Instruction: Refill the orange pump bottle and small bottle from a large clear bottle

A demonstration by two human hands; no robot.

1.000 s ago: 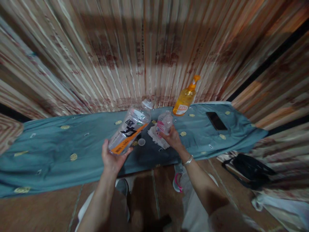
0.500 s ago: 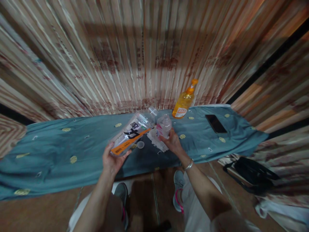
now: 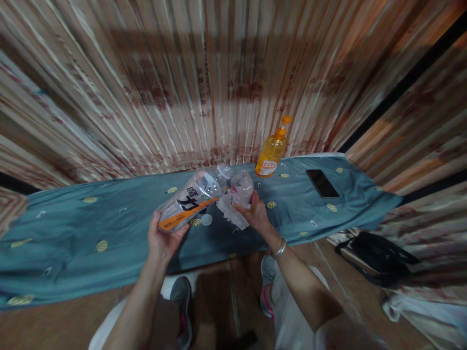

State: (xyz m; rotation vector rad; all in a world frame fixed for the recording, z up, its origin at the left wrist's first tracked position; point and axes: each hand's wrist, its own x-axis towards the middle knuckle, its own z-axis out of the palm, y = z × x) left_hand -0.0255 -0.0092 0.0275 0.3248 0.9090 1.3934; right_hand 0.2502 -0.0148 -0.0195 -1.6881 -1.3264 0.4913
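My left hand (image 3: pixel 164 240) is closed round the lower end of a large clear plastic bottle (image 3: pixel 188 201) with an orange and black label. The bottle is tilted, its neck up and to the right. My right hand (image 3: pixel 255 211) grips a smaller clear plastic bottle (image 3: pixel 242 187) with a pink print, just right of the large one's neck. Under the small bottle lies a crumpled white tissue (image 3: pixel 231 214). A small round whitish cap (image 3: pixel 206 220) rests on the cloth below the large bottle.
A pump bottle of orange liquid (image 3: pixel 270 153) stands at the back of the teal cloth (image 3: pixel 127 218). To its right lies a black phone (image 3: pixel 322 183). A striped curtain (image 3: pixel 175 97) hangs behind, and a black bag (image 3: pixel 379 255) sits low on the right.
The whole view has shifted slightly, so things appear a little further left. Both hands keep their hold on the two bottles, with hardly any movement between them.
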